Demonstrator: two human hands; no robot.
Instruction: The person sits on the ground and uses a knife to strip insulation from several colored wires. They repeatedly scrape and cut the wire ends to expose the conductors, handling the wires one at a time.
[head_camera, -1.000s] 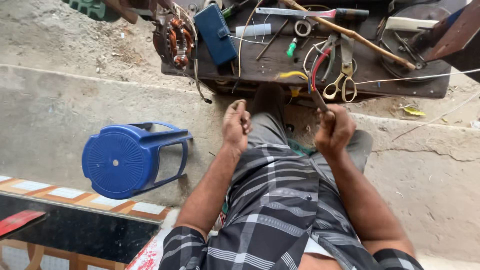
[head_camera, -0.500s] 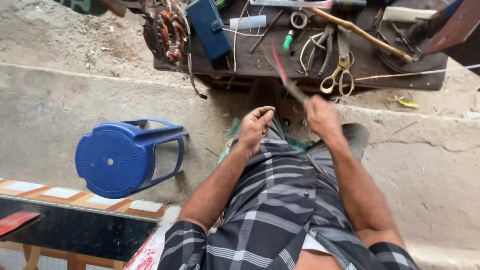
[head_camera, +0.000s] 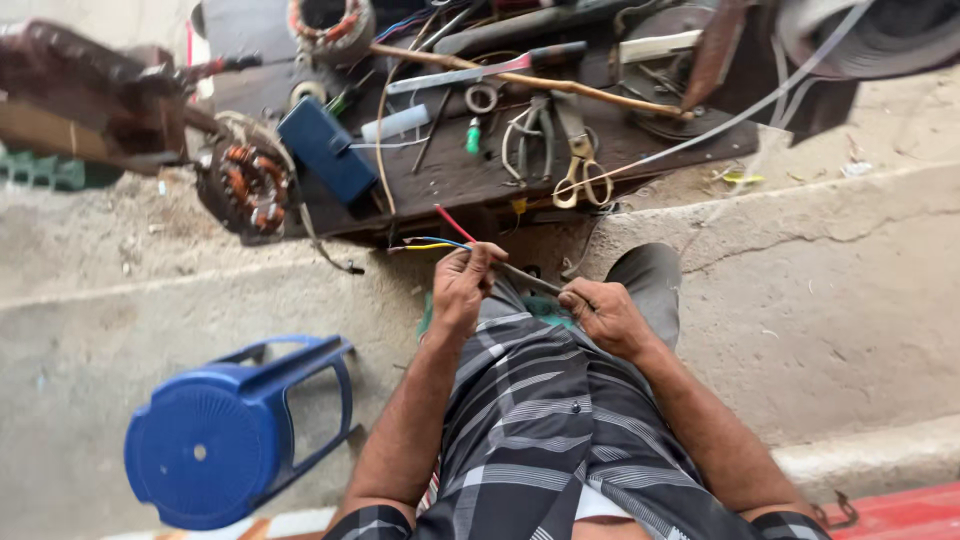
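My left hand (head_camera: 463, 285) grips a bundle of coloured wires (head_camera: 437, 237), red, blue and yellow, whose free ends stick out to the left. My right hand (head_camera: 600, 315) holds the grey sheathed part of the same cable (head_camera: 528, 279), which runs between both hands above my lap. I sit in a grey checked wrap, knees toward a dark wooden board (head_camera: 470, 170) on the ground. On the board lie scissors (head_camera: 580, 165), pliers (head_camera: 525, 135), a long stick (head_camera: 520, 78) and a blue box (head_camera: 325, 150).
A motor stator with copper windings (head_camera: 245, 185) lies at the board's left corner. A blue plastic stool (head_camera: 225, 440) lies tipped on its side at lower left. A white cable (head_camera: 760, 105) crosses the board's right end. A concrete step runs across the ground.
Both hands have come together on the cable. The left hand now grips the coloured wire ends, and the view has swung so the board sits higher.
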